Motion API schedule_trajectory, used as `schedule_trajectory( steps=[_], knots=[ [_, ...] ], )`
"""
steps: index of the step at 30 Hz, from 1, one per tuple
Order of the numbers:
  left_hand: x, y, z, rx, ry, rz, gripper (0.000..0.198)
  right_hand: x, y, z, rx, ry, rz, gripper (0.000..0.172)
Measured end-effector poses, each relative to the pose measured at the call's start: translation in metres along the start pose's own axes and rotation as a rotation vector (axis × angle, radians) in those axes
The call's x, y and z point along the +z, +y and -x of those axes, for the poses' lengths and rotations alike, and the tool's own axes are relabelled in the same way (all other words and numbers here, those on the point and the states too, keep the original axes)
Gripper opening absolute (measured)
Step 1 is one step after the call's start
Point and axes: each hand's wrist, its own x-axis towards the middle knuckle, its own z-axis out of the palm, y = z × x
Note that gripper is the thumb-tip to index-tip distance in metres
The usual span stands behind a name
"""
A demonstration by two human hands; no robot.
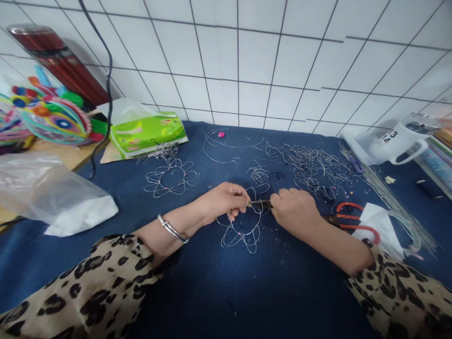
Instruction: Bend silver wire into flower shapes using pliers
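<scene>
My left hand (229, 201) pinches the upper rim of a flower-shaped wire frame (241, 233), whose looped petals hang below the fingers. My right hand (294, 209) is closed around a dark tool, seemingly pliers (262, 204); its slim tip meets the wire beside my left fingertips. Most of the tool is hidden in my right fist. A second flower-shaped wire frame (172, 179) lies flat on the dark blue cloth (200, 289), to the left of my hands. Just beyond my hands sits a small bundle of bent wire (258, 174).
Tangled wire offcuts (310, 161) spread behind my right hand. Orange-handled scissors (348, 217), straight wires (397, 203) and a white mug (405, 141) stand or lie at right. At left are a green tissue pack (148, 135), a plastic bag (52, 190) and a red flask (59, 61).
</scene>
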Motion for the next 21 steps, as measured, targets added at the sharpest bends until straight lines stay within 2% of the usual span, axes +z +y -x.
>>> schedule_trajectory(
  steps=[12, 21],
  knots=[
    [0.0, -0.0003, -0.0011, -0.008, 0.0, 0.032, 0.007, 0.0018, -0.001, 0.0005, 0.002, 0.021, 0.004, 0.02],
    [0.0011, 0.0029, 0.0004, -0.033, 0.006, 0.031, 0.006, 0.0017, -0.0004, 0.0013, 0.011, -0.031, -0.019, 0.022]
  ],
)
